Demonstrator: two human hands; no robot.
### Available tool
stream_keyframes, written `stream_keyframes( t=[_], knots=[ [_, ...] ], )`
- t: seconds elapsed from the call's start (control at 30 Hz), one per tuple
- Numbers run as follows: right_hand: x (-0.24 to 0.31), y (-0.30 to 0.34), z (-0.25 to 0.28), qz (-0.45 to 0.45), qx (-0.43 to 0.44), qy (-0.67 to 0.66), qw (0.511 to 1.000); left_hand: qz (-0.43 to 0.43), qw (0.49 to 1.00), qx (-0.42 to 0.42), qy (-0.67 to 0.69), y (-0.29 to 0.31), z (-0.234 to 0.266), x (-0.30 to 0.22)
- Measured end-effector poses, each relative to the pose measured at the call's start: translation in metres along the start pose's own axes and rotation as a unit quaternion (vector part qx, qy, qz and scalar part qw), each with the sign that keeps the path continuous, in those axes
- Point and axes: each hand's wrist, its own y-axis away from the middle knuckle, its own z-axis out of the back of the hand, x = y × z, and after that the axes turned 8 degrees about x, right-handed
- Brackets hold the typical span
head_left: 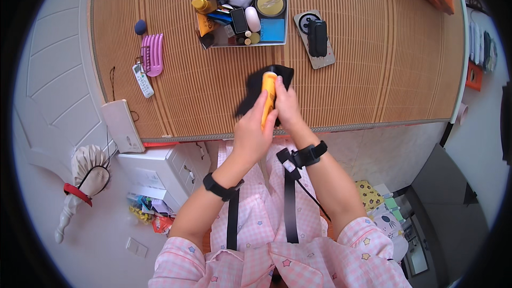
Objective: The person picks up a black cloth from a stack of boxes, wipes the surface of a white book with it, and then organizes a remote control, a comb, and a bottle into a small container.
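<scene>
Near the mat's front edge, a slim yellow cylindrical tube [269,88] with a pale top end is held at a slant between my two hands. My left hand [253,132] grips its lower left side, fingers closed along it. On the right side, my right hand [288,108] is closed against the tube, with the thumb near its upper end. A black cloth-like piece [250,98] spreads behind and below the tube, partly covered by my hands and slightly blurred. Whether my right fingers also pinch the black piece, I cannot tell.
An open box [240,46] packed with bottles and jars stands beyond my hands. Right of it lies a phone [322,60] with a black object on top. A pink rack [154,56], white remote [143,81] and dark blue sponge [140,26] lie left on the bamboo mat [362,85].
</scene>
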Motion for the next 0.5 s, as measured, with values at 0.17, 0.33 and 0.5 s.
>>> stream_keyframes(
  t=[0.17, 0.33, 0.5],
  knots=[
    [0.044, 0.046, -0.008, -0.066, 0.164, -0.037, 0.984, 0.019, 0.992, -0.123, 0.034, -0.013, 0.0, 0.021],
    [0.055, 0.038, -0.008, -0.011, 0.205, -0.042, 0.978, -0.036, 0.992, -0.118, 0.013, -0.008, -0.003, 0.016],
    [0.05, 0.003, -0.008, -0.096, 0.199, -0.106, 0.969, 0.039, 0.995, -0.064, 0.069, -0.005, -0.01, 0.003]
  ],
)
